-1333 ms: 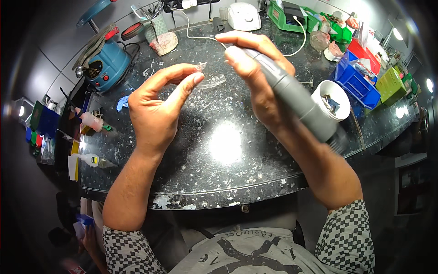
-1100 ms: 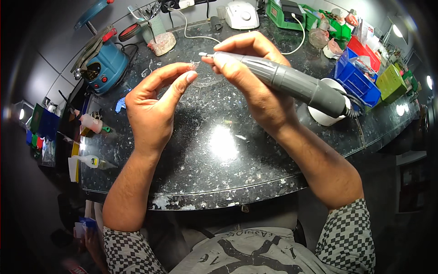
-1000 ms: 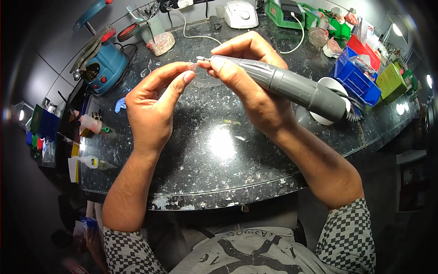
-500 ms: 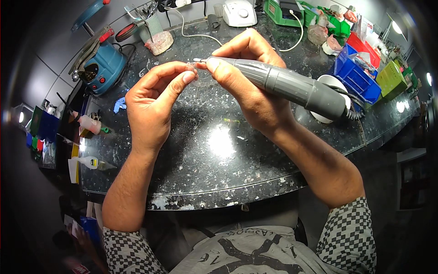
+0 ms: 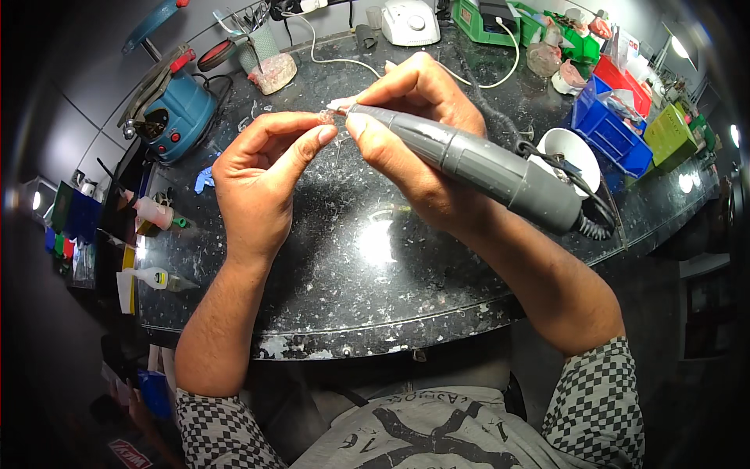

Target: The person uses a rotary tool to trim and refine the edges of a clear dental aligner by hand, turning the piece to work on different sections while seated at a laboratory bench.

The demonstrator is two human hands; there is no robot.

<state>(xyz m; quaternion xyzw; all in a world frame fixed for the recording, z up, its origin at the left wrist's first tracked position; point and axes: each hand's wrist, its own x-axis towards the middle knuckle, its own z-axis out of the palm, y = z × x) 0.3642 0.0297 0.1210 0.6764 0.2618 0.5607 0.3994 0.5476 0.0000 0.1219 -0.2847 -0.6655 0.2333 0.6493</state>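
Now, grey handpiece (image 5: 473, 160): swung tail-down toward the body.
Left hand (image 5: 262, 176): pinching a small clear piece (image 5: 326, 116) between thumb and forefinger, above the bench (image 5: 324, 270).
Right hand (image 5: 433, 187): wrapped round the handpiece.
Tip (image 5: 340, 112): brought closer to the clear piece, apparently against it; contact unclear.

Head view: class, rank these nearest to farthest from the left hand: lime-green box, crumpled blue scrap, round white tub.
1. Crumpled blue scrap, left of the left hand
2. Round white tub, right side
3. Lime-green box, farther right
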